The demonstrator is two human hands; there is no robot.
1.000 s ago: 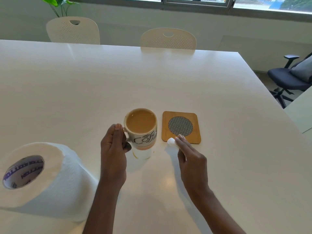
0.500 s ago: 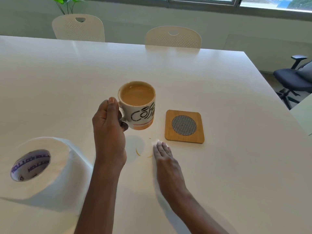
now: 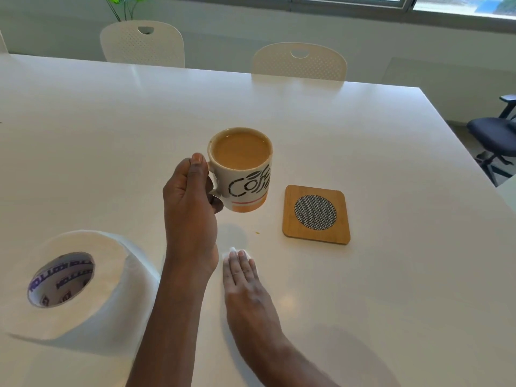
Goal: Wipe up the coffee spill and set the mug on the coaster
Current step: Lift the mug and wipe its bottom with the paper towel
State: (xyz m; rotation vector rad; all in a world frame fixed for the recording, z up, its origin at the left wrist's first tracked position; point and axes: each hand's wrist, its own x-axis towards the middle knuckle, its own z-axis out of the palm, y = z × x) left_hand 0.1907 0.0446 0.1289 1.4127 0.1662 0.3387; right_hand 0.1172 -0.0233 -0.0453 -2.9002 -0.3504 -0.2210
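Left hand [image 3: 190, 205] holds the mug [image 3: 242, 170] by its handle, fingers clamped around it, thumb on top. Mug is upright, lifted clear of the counter [image 3: 111, 129], nearly full of milky coffee. Coaster [image 3: 316, 214] lies flat on the counter just right of the mug, nothing on it. Right hand [image 3: 244, 283] is flat, palm down, fingers together and extended, pressing a white tissue [image 3: 232, 250] onto the counter below the mug; only its edge shows. One small brown droplet [image 3: 257, 233] sits between tissue and coaster. Paper roll [image 3: 72, 283] lies on its side, near left.
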